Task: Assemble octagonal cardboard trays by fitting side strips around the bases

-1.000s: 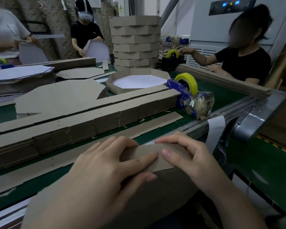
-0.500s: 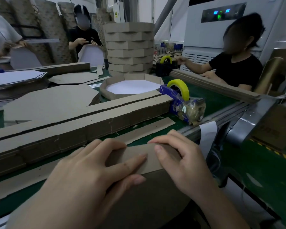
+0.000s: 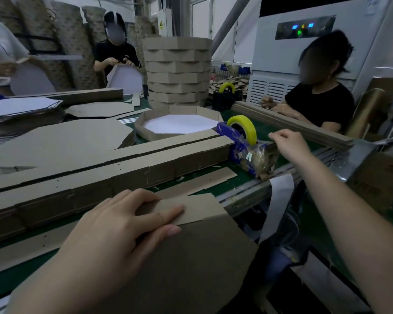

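Note:
A brown octagonal cardboard base leans against the table's near edge in front of me. A folded side strip lies along its top edge. My left hand presses the strip against the base, fingers spread over it. My right hand is out at the blue tape dispenser with its yellow tape roll, fingertips pinching at the tape end by the cutter. A finished tray with a white inside sits behind the dispenser.
Long piles of side strips cross the green table, with one loose strip nearer me. Flat octagonal bases lie at left. A tall stack of finished trays stands behind. Other people work at the far side and right.
My right hand has left the strip and reached forward and right to the tape dispenser. My left hand stays pressing the strip on the base. The view has tilted up slightly.

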A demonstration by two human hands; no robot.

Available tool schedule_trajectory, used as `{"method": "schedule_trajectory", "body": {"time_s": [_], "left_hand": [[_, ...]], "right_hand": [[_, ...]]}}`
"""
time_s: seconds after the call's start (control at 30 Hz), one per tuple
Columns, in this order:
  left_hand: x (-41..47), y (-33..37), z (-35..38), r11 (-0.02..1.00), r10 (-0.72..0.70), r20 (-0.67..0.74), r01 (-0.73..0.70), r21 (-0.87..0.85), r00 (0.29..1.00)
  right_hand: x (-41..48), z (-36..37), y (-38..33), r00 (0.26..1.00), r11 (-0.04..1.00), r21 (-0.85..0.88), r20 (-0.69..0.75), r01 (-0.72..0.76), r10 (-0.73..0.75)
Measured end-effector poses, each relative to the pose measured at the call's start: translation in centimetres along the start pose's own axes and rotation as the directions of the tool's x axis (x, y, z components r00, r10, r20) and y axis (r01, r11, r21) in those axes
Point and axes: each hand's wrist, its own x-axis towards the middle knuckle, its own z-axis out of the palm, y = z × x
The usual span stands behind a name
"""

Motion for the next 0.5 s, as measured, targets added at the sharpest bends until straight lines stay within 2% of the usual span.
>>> {"method": "schedule_trajectory", "body": {"time_s": [0.07, 0.17, 0.27, 0.37, 0.5], "left_hand": [[0.1, -0.1, 0.1, 1.0, -0.012, 0.004, 0.012, -0.008, 1.0], [0.3, -0.2, 0.2, 0.999, -0.03, 0.016, 0.031, -0.013, 0.999], [0.4, -0.3, 0.2, 0.999, -0.043, 0.021, 0.043, -0.018, 0.999], [0.3, -0.3, 0.1, 0.998, -0.053, 0.034, 0.053, -0.019, 0.998], [0.2, -0.1, 0.0, 0.998, -0.058, 0.049, 0.059, -0.009, 0.997]], "right_hand": [[1.7, 0.0, 0.6, 0.988, 0.996, 0.017, 0.129, -0.084, 0.081], [2.4, -0.4, 1.0, 0.957, 0.971, 0.157, 0.257, -0.18, 0.135], [2.7, -0.7, 1.0, 0.936, 0.919, 0.296, 0.31, -0.261, 0.166], [2.9, -0.5, 1.1, 0.91, 0.809, 0.454, 0.349, -0.374, 0.225], [3.0, -0.2, 1.2, 0.905, 0.704, 0.573, 0.325, -0.42, 0.275]]}}
